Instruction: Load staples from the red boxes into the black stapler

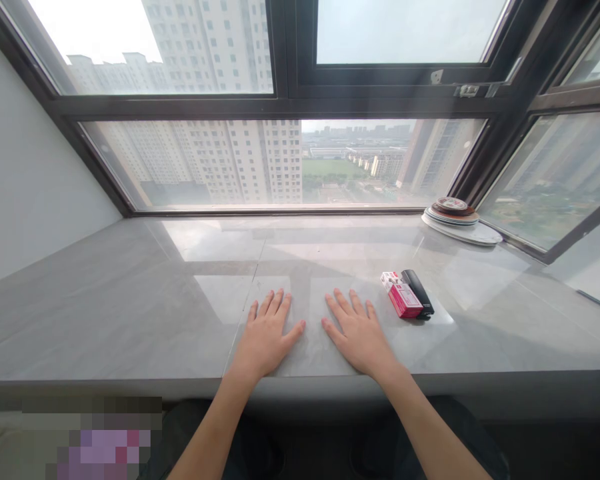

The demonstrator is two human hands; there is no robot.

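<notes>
The left hand and the right hand lie palm down on a shiny grey ledge by a big window. Both hands are open and empty, with the fingers spread out a little. The two hands do not touch each other, and their thumbs point in toward the gap between them. The wrists are by the front edge of the ledge.

To the right of the right hand, and apart from it, a small pink and white box sits on the ledge. A black stapler lies close along the far right side of the box. Both of them slant the same way. The right hand is the one nearest to them.

Far back in the right corner of the ledge, near the dark window frame, there is a pile of round flat things. The big ones are low down and the small ones are on top. I cannot tell just what they are. Out past the glass there are tall buildings and a green field
</notes>
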